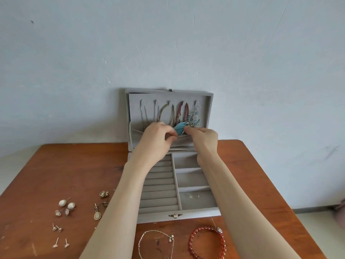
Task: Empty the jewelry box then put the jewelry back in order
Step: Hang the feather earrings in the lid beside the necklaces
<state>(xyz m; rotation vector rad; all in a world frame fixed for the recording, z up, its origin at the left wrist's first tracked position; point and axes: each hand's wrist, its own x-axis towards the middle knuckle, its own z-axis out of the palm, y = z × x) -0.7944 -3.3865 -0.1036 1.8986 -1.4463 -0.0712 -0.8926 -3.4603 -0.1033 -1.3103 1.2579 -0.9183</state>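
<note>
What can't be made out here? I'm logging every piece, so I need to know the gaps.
Head view only:
- Lower ends of the hanging necklaces: hidden behind the left hand and right hand.
- Blue feather piece: partly covered by fingers.
- Silver bracelet and red bead bracelet: cut off by the bottom edge.
- Two tiny items in the jewelry box: too small to identify.

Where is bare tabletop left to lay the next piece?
Free: table right of the jewelry box, above the red bead bracelet; also the far-left corner beyond the pearl earrings. Crowded: front-left earrings, and front centre by the silver bracelet.
</note>
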